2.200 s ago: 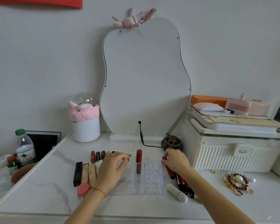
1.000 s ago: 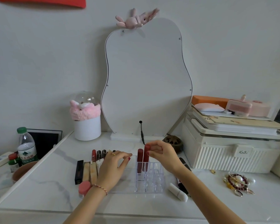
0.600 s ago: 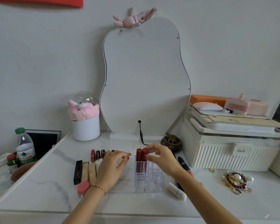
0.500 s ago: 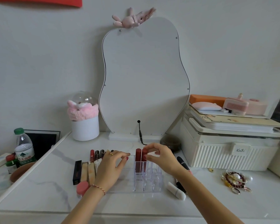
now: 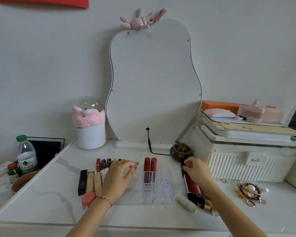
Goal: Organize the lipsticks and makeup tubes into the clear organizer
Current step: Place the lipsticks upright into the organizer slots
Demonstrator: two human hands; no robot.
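Observation:
The clear organizer (image 5: 164,183) stands mid-table with two dark red tubes (image 5: 150,168) upright in its back-left slots. My left hand (image 5: 118,177) lies on the organizer's left section, thumb and fingers at its edge. Under and left of that hand are several lipsticks (image 5: 92,180) in a row and a pink-capped jar (image 5: 88,199). My right hand (image 5: 197,171) is right of the organizer, fingertips pinched on the top of a black-capped tube (image 5: 182,171) that lies on the table. Red tubes (image 5: 191,185), a white tube (image 5: 186,204) and a black-and-gold lipstick (image 5: 200,201) lie below it.
A white ribbed case (image 5: 243,166) with stacked items fills the right. A brown round burner (image 5: 180,151) and the mirror (image 5: 154,82) with its cable stand behind the organizer. Bracelets (image 5: 249,192) lie at right, a white pot (image 5: 91,135) back left, a water bottle (image 5: 26,156) far left.
My right hand stood a second red tube in the organizer beside the first, let it go, and moved right to the black-capped tube. My left hand has stayed on the organizer.

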